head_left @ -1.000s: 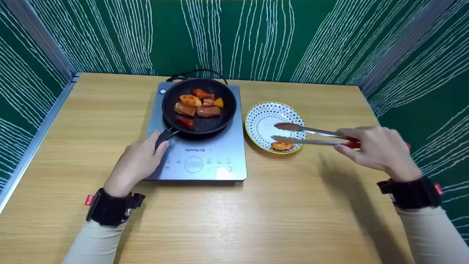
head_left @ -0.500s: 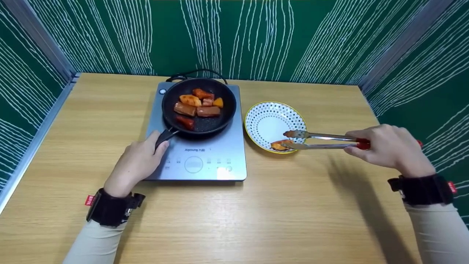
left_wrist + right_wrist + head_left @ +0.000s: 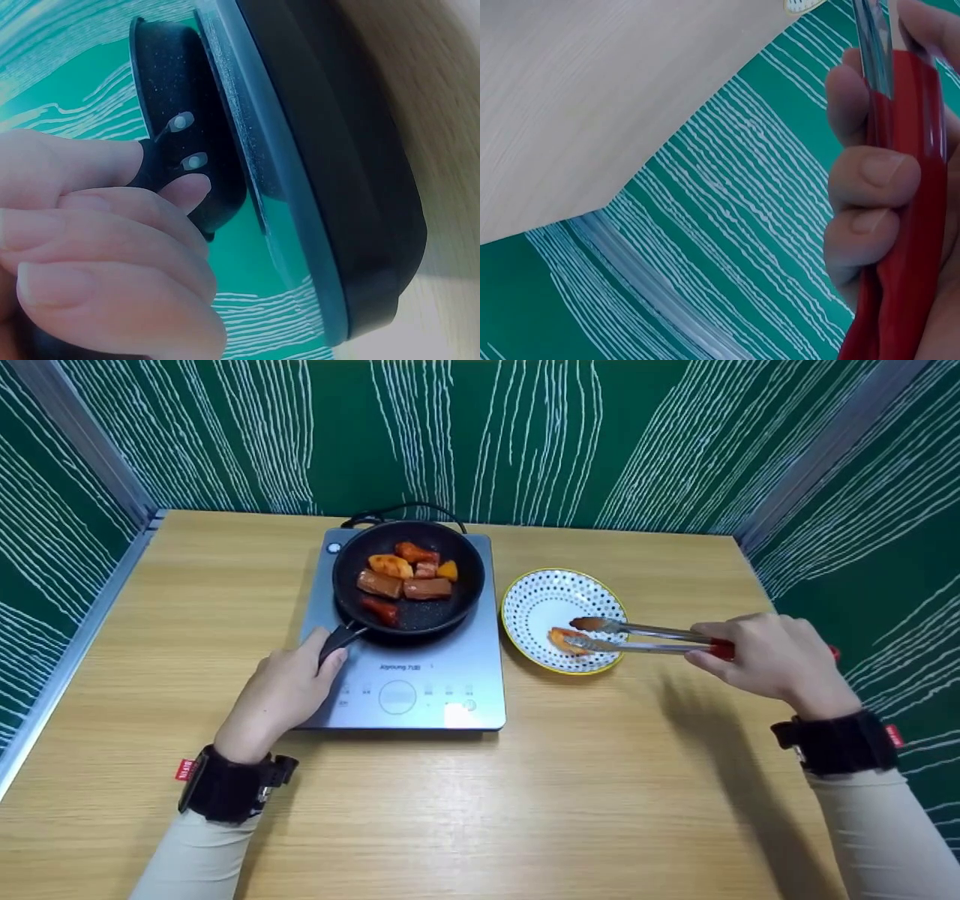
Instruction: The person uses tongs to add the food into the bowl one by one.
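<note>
My left hand (image 3: 289, 686) grips the black handle (image 3: 154, 161) of a frying pan (image 3: 420, 619), which sits on a silver induction cooker (image 3: 450, 664). In the pan lie several pieces of food, including two brown blocks (image 3: 427, 589), reddish drumstick-like pieces and an orange-brown wing-like piece (image 3: 390, 565). My right hand (image 3: 772, 660) has its fingers curled round the red handles of metal tongs (image 3: 660, 631). The tongs' arms are apart over a dotted, yellow-rimmed plate (image 3: 525, 585). Their nearer tip overlaps another wing-like piece (image 3: 559, 639) on it; whether they touch is unclear.
The cooker and plate stand side by side on a wooden table (image 3: 480, 810). A black cord (image 3: 420, 504) loops behind the pan. Green walls (image 3: 510, 442) with white streaks enclose the table at the back and sides.
My right hand first drew the tongs right, then brought them back left. The wing-like piece on the plate has shifted slightly up and left. My left hand and the pan stay put.
</note>
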{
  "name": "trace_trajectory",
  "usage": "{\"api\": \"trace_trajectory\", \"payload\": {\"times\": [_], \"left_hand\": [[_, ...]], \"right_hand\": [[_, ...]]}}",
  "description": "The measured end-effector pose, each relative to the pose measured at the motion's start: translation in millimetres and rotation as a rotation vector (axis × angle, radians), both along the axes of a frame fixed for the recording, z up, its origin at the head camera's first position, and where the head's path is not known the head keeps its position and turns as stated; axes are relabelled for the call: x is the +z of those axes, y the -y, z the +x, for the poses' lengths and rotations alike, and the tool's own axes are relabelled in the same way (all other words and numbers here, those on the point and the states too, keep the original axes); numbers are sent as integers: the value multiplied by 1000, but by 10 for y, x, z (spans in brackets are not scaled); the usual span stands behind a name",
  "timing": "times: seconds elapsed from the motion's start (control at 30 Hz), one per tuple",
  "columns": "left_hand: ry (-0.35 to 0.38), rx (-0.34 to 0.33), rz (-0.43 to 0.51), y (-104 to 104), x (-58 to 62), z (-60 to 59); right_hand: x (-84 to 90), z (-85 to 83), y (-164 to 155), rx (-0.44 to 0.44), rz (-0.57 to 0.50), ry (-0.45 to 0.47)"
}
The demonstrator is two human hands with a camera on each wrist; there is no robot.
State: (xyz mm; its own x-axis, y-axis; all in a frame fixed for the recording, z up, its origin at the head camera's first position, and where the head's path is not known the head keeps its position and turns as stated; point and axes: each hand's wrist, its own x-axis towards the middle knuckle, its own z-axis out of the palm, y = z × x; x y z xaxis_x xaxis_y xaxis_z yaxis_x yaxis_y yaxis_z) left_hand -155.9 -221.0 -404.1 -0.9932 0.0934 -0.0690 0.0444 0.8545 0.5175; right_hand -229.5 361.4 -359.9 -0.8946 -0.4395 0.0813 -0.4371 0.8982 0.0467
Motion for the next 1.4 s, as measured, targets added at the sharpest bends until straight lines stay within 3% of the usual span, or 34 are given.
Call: {"api": "trace_trajectory", "payload": {"times": [0.33,0.63,1.4], "left_hand": [[4,2,9,6,-11,2],[26,11,20,15,-6,12],[-13,-2,3,4,-20,0]], "right_hand": [[-32,36,41,-25,-32,12],[-115,30,92,14,-10,3],[-262,53,69,84,-39,-106]]}}
